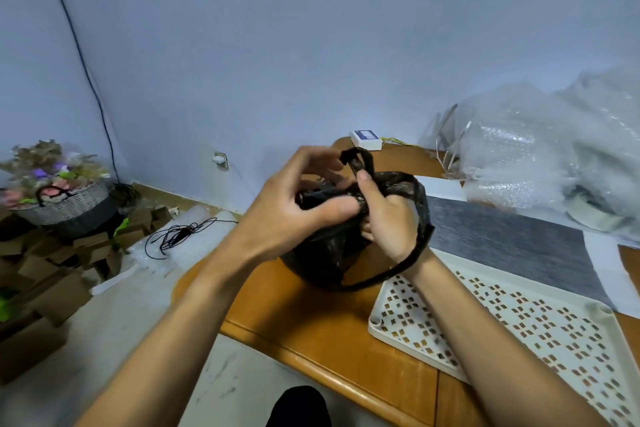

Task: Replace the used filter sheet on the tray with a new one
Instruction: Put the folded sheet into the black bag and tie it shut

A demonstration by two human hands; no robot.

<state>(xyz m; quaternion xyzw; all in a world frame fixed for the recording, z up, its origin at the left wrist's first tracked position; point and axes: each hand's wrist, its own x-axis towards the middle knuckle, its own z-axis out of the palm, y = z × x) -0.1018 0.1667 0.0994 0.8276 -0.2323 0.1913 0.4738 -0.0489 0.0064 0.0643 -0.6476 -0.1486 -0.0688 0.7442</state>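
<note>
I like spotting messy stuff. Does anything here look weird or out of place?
Yes: small brown cardboard boxes lie tumbled in a heap on the floor at left, beside a tangled black cable. On the table, nothing looks spilled or broken.

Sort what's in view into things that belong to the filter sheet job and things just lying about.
Job:
white perforated plastic tray
grey filter sheet
black plastic bag, held by both hands

Lying about:
bubble wrap heap
small white box
woven flower basket
cardboard boxes
black cable
</note>
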